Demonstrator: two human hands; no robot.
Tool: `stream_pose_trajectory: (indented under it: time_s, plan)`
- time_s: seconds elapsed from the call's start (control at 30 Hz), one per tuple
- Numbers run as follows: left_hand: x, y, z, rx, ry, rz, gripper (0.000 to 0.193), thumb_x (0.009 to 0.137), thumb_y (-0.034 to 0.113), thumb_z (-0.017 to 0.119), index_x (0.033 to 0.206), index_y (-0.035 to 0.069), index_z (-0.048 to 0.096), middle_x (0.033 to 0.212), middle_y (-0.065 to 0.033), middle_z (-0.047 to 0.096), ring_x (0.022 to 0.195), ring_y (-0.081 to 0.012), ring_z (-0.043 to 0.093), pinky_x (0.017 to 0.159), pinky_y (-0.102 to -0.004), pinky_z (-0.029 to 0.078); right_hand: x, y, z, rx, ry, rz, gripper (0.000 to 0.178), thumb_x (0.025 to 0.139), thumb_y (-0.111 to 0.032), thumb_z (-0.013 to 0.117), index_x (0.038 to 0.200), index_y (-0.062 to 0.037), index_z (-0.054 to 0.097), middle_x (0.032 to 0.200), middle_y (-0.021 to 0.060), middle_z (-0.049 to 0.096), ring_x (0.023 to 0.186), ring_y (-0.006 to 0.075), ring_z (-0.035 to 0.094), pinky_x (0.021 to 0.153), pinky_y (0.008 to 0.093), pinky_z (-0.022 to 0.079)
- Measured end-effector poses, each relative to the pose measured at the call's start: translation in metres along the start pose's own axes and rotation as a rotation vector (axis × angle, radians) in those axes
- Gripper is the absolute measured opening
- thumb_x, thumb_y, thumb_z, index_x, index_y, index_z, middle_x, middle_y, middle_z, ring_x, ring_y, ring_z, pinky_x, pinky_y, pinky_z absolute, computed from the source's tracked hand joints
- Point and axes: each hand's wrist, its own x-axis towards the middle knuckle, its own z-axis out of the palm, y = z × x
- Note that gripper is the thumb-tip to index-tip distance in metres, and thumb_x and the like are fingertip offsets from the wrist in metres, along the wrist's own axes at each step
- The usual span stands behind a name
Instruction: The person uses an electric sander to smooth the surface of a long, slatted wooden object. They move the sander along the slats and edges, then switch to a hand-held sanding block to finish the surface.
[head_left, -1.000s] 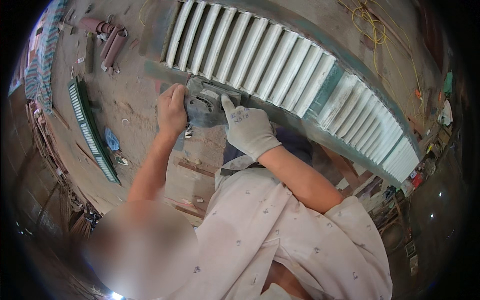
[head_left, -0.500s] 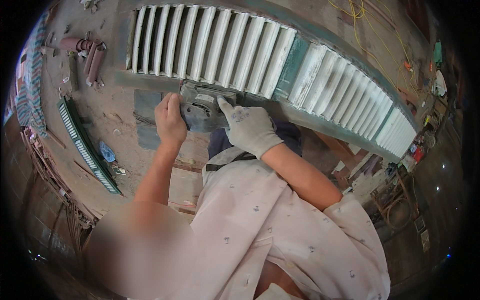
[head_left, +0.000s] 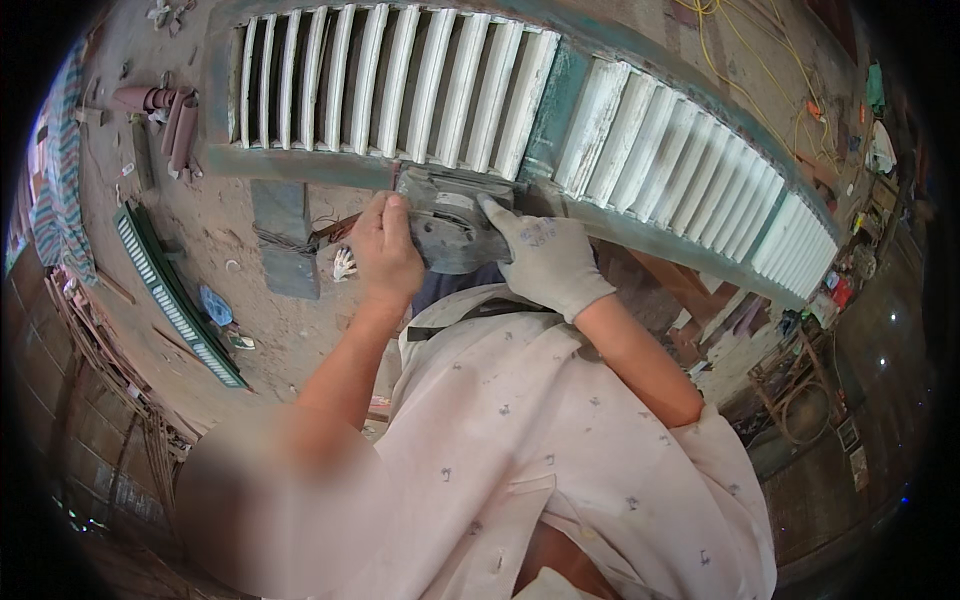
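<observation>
A long louvred shutter (head_left: 552, 112) lies across the far side, its green frame worn and its slats whitish. Against its near rail sits a dark grey, dusty belt sander (head_left: 452, 228). My bare left hand (head_left: 388, 250) is closed round the sander's left end, with the thumb and fingers bunched at its top. On the sander's right end is my right hand (head_left: 552, 262), in a pale grey work glove, its index finger stretched along the top. The glove hides its grip, and the sander's underside is out of sight.
A smaller green louvred shutter (head_left: 178, 295) lies on the floor at left, beside a blue plastic scrap (head_left: 215, 305). Reddish-brown rolls (head_left: 180, 128) lie farther off. Dark grey blocks (head_left: 287, 235) stand left of my left hand. A yellow cord (head_left: 770, 60) trails at far right.
Both hands and the belt sander have shifted right along the shutter's near rail. The shutter sits slightly farther left in the picture. Both hands keep their hold.
</observation>
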Motion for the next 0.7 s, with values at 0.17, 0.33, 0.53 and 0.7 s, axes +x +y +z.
stream_pose_trajectory:
  time_s: [0.17, 0.33, 0.53, 0.7]
  plan:
    - [-0.016, 0.004, 0.032, 0.002, -0.026, -0.032, 0.041, 0.11, 0.033, 0.053, 0.094, -0.002, 0.065, 0.078, -0.0242, 0.06, 0.071, -0.0378, 0.057, 0.071, -0.0465, 0.048, -0.023, 0.026, -0.004, -0.018, -0.013, 0.04, 0.083, 0.09, -0.027, 0.079, 0.166, -0.0225, 0.046, 0.115, 0.0127, 0.08, 0.106, 0.0318, 0.078, 0.09, 0.0456, 0.059]
    - [-0.032, 0.019, 0.044, 0.028, -0.084, -0.053, 0.039, 0.109, 0.035, 0.059, 0.096, -0.001, 0.066, 0.08, -0.0244, 0.063, 0.074, -0.038, 0.06, 0.073, -0.0462, 0.049, -0.033, 0.046, -0.01, -0.071, -0.025, 0.016, 0.075, 0.091, -0.024, 0.072, 0.163, -0.02, 0.052, 0.11, 0.0119, 0.081, 0.103, 0.0294, 0.079, 0.087, 0.0452, 0.06]
    - [-0.038, -0.02, 0.024, -0.08, 0.057, -0.014, 0.044, 0.115, 0.031, 0.053, 0.084, 0.0, 0.053, 0.073, -0.0029, 0.045, 0.072, -0.0148, 0.04, 0.066, -0.0362, 0.037, -0.004, 0.028, -0.014, -0.202, 0.002, -0.187, 0.06, 0.097, -0.013, 0.056, 0.156, -0.0154, 0.062, 0.1, 0.0121, 0.082, 0.091, 0.0282, 0.079, 0.08, 0.0441, 0.06]
    - [-0.074, -0.013, 0.046, -0.116, 0.078, -0.102, 0.046, 0.116, 0.032, 0.05, 0.083, 0.001, 0.049, 0.074, -0.0015, 0.044, 0.075, -0.0135, 0.038, 0.067, -0.0362, 0.036, 0.003, 0.048, -0.038, -0.366, -0.114, -0.295, 0.058, 0.095, -0.017, 0.06, 0.153, -0.0241, 0.065, 0.101, 0.0098, 0.082, 0.091, 0.0268, 0.079, 0.079, 0.0439, 0.06]
